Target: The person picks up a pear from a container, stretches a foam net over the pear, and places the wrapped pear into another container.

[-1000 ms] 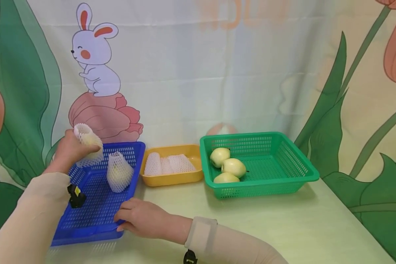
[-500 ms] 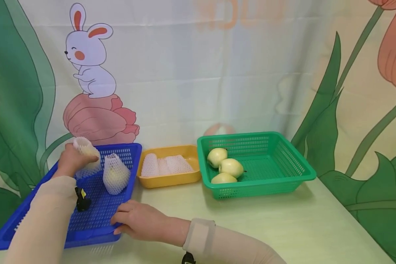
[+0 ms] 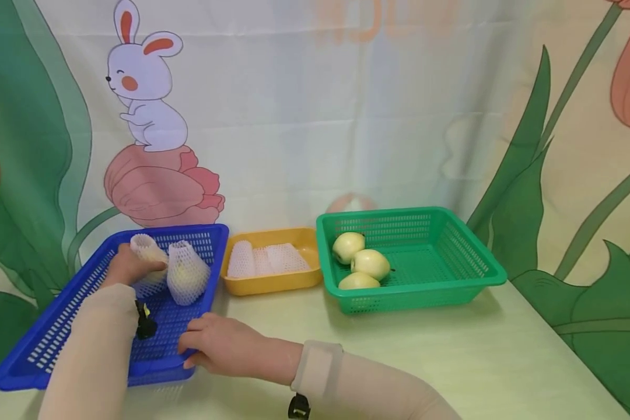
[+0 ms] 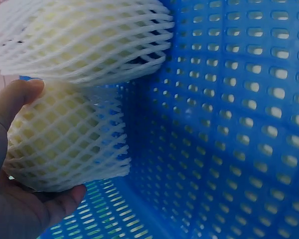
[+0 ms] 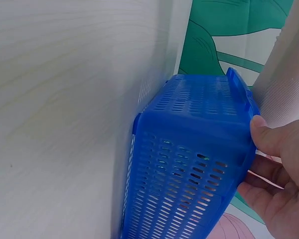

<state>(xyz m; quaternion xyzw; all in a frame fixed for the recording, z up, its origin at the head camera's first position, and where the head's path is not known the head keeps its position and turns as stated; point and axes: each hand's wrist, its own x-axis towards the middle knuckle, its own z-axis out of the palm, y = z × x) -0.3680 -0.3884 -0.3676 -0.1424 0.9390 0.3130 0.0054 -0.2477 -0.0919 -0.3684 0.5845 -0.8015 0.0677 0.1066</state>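
Observation:
My left hand (image 3: pixel 123 269) grips a pale yellow apple in a white foam net sleeve (image 3: pixel 152 255), low inside the blue basket (image 3: pixel 52 332). In the left wrist view, thumb and fingers curl round this sleeved apple (image 4: pixel 60 134), whose net reaches past the fruit. Against it stands a second sleeved apple (image 3: pixel 188 279), upright by the basket's right wall. My right hand (image 3: pixel 226 345) pinches the basket's near right corner. In the right wrist view, the thumb of that hand (image 5: pixel 284 169) lies on the blue rim with the fingers curled beneath.
A shallow yellow tray (image 3: pixel 275 284) with several white foam nets (image 3: pixel 280 258) stands right of the blue basket. Farther right, a green basket (image 3: pixel 409 298) holds three bare pale yellow apples (image 3: pixel 370 265). A printed cloth backdrop (image 3: pixel 273 116) hangs behind the table (image 3: pixel 409 356).
My left hand has lowered the sleeved apple into the blue basket and moved it right, up beside the other sleeved one. My right hand keeps its hold on the corner.

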